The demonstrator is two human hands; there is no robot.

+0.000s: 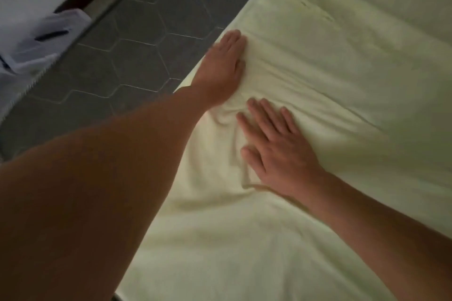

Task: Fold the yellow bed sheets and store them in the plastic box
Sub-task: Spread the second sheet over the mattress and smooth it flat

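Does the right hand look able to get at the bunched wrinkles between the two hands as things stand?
Probably yes. The right hand lies flat on the yellow sheet, fingertips right beside the bunched wrinkles; nothing lies between them. The left hand presses just beyond.

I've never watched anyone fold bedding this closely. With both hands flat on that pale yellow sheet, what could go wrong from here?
1. Wrinkles bunch between the left hand and the right hand; pressing there could crease them into the pale yellow bed sheet.
2. The left hand rests close to the sheet's edge beside the grey hexagon-tiled floor; a push that way might slide fabric off onto it.
3. No plastic box is in view, so the folded sheet may loosen while being carried.
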